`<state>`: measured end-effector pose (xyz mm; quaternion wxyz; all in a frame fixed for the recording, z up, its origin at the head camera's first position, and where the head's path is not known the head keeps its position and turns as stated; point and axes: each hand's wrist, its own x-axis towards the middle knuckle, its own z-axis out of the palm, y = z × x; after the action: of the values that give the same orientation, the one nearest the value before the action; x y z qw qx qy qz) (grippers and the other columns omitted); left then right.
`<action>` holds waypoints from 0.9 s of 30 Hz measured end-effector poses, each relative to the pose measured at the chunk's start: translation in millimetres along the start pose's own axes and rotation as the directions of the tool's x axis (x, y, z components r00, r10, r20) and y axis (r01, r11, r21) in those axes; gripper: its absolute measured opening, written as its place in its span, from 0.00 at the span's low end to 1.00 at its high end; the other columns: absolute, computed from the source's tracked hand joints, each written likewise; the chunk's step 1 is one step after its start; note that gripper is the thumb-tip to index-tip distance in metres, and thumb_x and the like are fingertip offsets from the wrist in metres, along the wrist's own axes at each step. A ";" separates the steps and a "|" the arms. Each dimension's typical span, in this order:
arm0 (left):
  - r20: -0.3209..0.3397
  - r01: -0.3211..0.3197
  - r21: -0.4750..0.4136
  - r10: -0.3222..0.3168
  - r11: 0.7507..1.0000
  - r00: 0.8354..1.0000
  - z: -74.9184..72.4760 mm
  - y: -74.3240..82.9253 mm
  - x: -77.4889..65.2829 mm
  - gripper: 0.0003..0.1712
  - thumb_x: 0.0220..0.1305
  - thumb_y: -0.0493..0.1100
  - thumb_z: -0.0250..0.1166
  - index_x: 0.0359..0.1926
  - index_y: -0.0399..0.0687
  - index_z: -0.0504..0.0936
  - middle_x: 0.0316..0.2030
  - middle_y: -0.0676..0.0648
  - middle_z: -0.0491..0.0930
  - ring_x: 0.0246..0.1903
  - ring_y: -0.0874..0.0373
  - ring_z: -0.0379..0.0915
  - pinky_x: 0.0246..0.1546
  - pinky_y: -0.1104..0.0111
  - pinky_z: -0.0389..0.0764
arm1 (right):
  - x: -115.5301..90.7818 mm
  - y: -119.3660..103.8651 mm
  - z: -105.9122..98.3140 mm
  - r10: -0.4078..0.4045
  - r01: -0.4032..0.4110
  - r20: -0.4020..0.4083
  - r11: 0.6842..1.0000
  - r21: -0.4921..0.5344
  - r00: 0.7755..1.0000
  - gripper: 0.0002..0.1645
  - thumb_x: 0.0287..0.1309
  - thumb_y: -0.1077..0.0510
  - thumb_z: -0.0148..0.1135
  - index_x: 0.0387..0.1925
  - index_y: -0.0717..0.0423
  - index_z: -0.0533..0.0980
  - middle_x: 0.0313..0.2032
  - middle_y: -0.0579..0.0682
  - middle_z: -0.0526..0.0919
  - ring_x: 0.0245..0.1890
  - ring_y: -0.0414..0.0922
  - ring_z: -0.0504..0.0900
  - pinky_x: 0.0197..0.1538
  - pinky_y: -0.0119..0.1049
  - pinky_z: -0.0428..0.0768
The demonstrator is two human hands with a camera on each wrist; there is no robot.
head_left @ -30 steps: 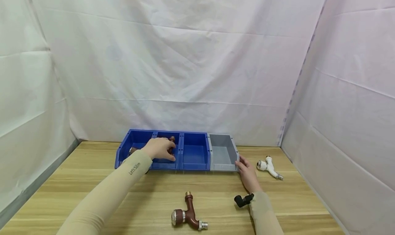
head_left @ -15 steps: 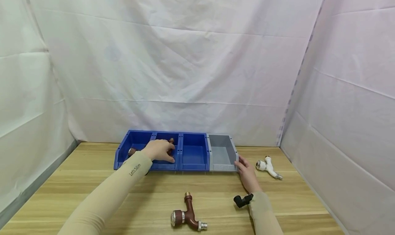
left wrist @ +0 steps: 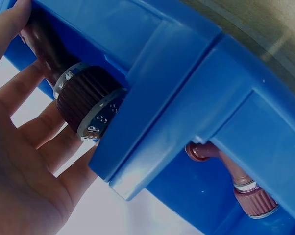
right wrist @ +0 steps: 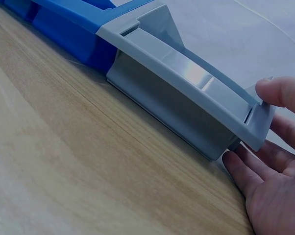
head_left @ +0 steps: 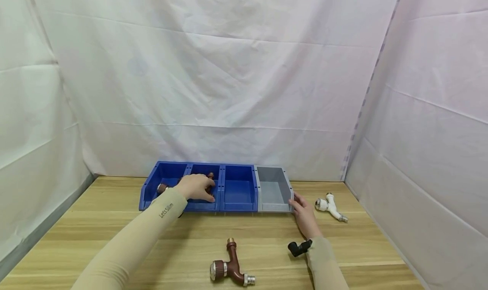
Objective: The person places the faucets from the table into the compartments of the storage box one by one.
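1. Brown and glossy, the first tap [left wrist: 88, 95] lies in the second blue bin [head_left: 203, 206] from the left, between the curled thumb and fingers of the left hand [head_left: 195, 186]. How firmly they hold it I cannot tell; a weak pinch on that smooth, rounded body could let it twist or drop if lifted.

2. Its ribbed knob sits right by the bin's wall in the left wrist view. A sideways or low pull might snag it there and drag the bin along.

3. The right hand [head_left: 303, 216] grips the outer front corner of the grey bin [head_left: 274, 207], thumb on the rim, other fingers lower down. Since the bins stand edge to edge, squeezing or tugging unevenly could skew the row; letting go could leave it free to slide.

4. Another brown tap [head_left: 162, 188] lies in the leftmost blue bin [head_left: 146, 194], close beside the left sleeve [head_left: 141, 235], which could brush it.

5. On the worktop [head_left: 76, 239], a loose brown tap [head_left: 234, 266] lies between the forearms, and a white tap [head_left: 331, 207] just beyond the right hand; a careless sweep might knock either.
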<state>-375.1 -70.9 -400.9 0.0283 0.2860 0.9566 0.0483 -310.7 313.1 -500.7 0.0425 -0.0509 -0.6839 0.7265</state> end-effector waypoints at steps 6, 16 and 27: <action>0.000 -0.008 -0.005 0.008 1.000 1.000 3.0 -0.4 3.6 0.31 0.51 0.62 0.72 0.54 0.56 0.82 0.45 0.51 0.81 0.44 0.51 0.76 0.38 0.53 0.78 | -1.9 -0.7 -0.9 0.005 -0.005 -0.007 1.000 0.006 1.000 0.34 0.69 0.58 0.53 0.72 0.60 0.56 0.69 0.59 0.59 0.67 0.49 0.61 0.63 0.36 0.65; 0.005 -0.002 -0.007 0.002 1.000 1.000 7.4 -2.1 2.7 0.32 0.53 0.60 0.72 0.56 0.52 0.81 0.49 0.47 0.81 0.48 0.48 0.76 0.42 0.52 0.78 | -2.0 -0.8 1.0 0.002 -0.002 0.012 0.999 0.034 1.000 0.35 0.69 0.57 0.54 0.72 0.58 0.56 0.69 0.57 0.60 0.66 0.48 0.61 0.62 0.37 0.66; -0.016 -0.002 0.001 0.003 1.000 1.000 13.9 -5.4 4.9 0.29 0.52 0.61 0.72 0.53 0.55 0.83 0.42 0.51 0.81 0.41 0.52 0.77 0.36 0.55 0.78 | -3.8 -1.7 2.5 -0.017 0.016 0.013 0.998 0.056 1.000 0.34 0.69 0.59 0.54 0.72 0.61 0.56 0.68 0.60 0.59 0.67 0.51 0.61 0.58 0.32 0.70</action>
<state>-380.9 -71.6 -415.5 0.0207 0.2868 0.9565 0.0501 -307.3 310.3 -498.9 0.0455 -0.0393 -0.6639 0.7454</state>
